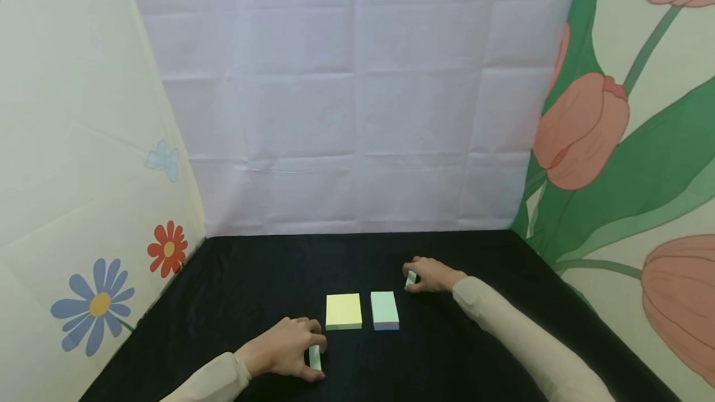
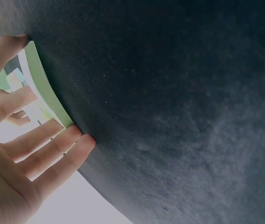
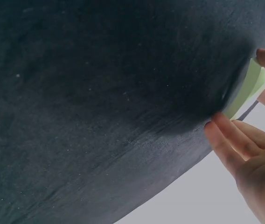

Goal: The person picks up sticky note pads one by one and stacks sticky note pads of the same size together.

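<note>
My left hand (image 1: 290, 347) is low over the dark cloth, left of the middle. Between its thumb and fingers it grips a pale green sticky note pad (image 1: 315, 357) by the ends, and in the left wrist view that pad (image 2: 46, 88) stands edge-on close over the cloth. Farther back on the right, my right hand (image 1: 432, 275) pinches another pale green sticky note pad (image 1: 411, 278); its light edge (image 3: 245, 91) shows between thumb and fingertips in the right wrist view. Between the hands lie a yellow sticky note pad (image 1: 343, 311) and a mint green one (image 1: 385, 308), side by side with a narrow gap.
Black cloth (image 1: 357, 259) covers the table. A creased white sheet (image 1: 357, 98) hangs behind it. Flower-patterned panels stand at both sides, daisies (image 1: 99, 304) on the left and large tulips (image 1: 583, 132) on the right.
</note>
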Motion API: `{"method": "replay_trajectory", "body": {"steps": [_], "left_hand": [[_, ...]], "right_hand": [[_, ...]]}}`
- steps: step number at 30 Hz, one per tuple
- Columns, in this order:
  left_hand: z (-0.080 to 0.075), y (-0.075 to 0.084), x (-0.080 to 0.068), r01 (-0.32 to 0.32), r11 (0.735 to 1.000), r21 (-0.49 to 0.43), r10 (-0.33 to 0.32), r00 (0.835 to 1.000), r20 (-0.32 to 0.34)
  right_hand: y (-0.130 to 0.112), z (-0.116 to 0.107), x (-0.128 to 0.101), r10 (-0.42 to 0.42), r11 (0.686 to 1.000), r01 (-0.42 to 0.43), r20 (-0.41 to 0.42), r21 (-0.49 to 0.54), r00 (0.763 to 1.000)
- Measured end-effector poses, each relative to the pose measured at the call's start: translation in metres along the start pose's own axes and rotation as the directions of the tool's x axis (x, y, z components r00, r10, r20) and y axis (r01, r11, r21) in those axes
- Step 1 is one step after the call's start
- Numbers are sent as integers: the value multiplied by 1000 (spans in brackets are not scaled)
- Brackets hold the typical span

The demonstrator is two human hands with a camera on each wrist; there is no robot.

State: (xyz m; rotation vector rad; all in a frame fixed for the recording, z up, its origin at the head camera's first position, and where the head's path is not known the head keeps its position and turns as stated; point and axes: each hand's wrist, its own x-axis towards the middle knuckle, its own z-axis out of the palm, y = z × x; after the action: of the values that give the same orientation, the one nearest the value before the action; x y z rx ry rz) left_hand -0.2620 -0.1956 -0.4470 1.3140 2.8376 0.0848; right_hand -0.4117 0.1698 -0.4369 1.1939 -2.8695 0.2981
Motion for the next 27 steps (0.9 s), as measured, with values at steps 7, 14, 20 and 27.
{"method": "replay_trajectory", "body": {"steps": [7,14,20,27], "left_hand": [[1,-1,1,-6,1000,12,6,1000,-4],[1,0,1,1,1000,17,-1,1000,11],[0,0,1,-4,1000,23,4,1000,7],[-1,2,0,-5,1000,28,5,1000,-6]], "right_hand": [[1,-1,-5,3,1000,-3,13,-1,1000],[1,-1,-8,0,1000,0,35,-16,999],[-3,-2,-13,-3,1000,4,45,-19,999],[-7,-4,-19,-33,999,35,58,-27,998]]}}
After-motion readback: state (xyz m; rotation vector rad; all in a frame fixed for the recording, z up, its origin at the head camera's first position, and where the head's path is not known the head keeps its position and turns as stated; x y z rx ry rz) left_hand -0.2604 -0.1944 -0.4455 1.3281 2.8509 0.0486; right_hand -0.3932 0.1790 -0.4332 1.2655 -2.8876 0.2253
